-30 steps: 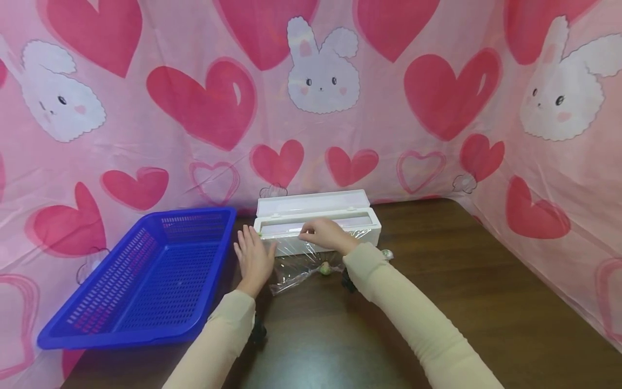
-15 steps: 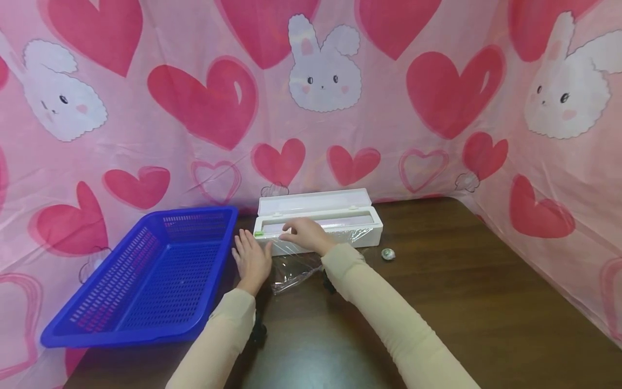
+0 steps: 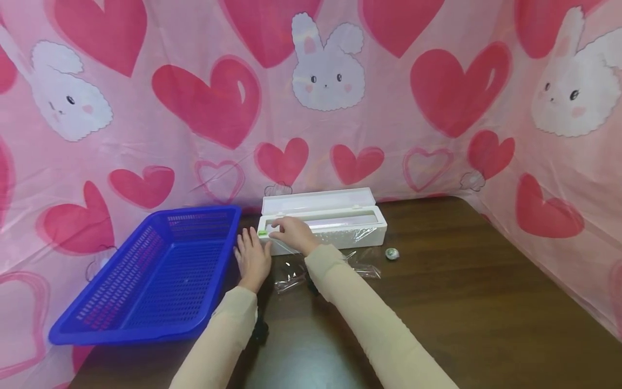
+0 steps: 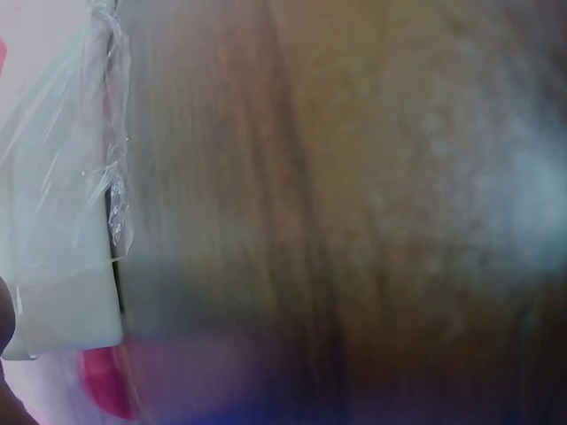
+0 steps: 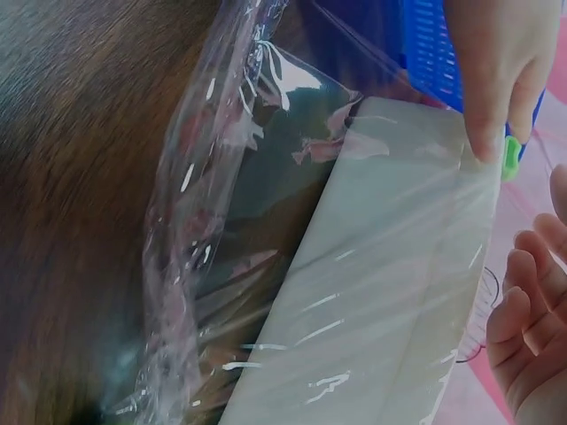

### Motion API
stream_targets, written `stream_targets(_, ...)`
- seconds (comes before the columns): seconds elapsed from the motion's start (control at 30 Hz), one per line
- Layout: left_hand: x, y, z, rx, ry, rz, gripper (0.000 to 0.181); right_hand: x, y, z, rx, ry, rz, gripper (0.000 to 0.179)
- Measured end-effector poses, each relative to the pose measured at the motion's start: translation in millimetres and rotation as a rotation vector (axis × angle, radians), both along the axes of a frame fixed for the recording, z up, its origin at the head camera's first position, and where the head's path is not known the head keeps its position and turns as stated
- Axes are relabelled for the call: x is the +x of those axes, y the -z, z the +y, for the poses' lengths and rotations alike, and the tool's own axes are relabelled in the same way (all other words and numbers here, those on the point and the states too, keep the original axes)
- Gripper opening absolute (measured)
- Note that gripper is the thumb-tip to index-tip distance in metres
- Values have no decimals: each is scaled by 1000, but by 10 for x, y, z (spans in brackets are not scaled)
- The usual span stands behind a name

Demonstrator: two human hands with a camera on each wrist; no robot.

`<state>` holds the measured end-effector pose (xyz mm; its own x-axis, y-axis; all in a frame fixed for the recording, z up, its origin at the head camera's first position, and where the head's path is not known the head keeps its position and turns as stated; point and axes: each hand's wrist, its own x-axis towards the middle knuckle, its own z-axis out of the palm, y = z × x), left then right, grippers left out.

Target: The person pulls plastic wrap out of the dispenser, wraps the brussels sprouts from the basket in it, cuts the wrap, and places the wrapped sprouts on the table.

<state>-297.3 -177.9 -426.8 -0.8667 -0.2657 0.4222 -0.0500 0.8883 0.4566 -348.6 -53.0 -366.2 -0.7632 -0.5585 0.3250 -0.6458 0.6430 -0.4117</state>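
A white cling film dispenser (image 3: 347, 237) stands at the back of the table with its lid (image 3: 318, 201) raised. Clear cling film (image 3: 289, 278) drapes down its front onto the tabletop. My left hand (image 3: 254, 259) rests at the dispenser's left end, fingers straight; the right wrist view puts its fingertips beside the green slider (image 5: 511, 158). Over the left part of the dispenser is my right hand (image 3: 293, 235), fingers loosely curled, nothing visible in them. The left wrist view catches the film (image 4: 115, 186) hanging over the dispenser's edge.
A blue plastic basket (image 3: 146, 337) stands left of my left arm. On the dark wooden table (image 3: 466, 302), a small round whitish-green thing (image 3: 392, 254) lies right of the dispenser. A pink curtain (image 3: 389, 124) with hearts and rabbits hangs close behind.
My right hand has moved left along the dispenser toward the green slider. My left hand has stayed put. A small greenish thing by the film is now hidden behind my right forearm.
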Motion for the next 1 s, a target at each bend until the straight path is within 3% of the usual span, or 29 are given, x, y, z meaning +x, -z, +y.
stream_targets(0.33,-59,6,-12,-13,-7,-15,58,5,19,-157,14,-7,67,22)
stream_targets(0.53,-82,47,-30,-43,13,32,54,23,54,-225,9,7,47,22)
stream_targets(0.7,-85,28,-37,-57,15,14,55,14,59,-261,9,31,15,28)
stream_targets(1.0,-33,-81,-13,-102,10,-58,53,-17,90,-309,-12,107,5,17)
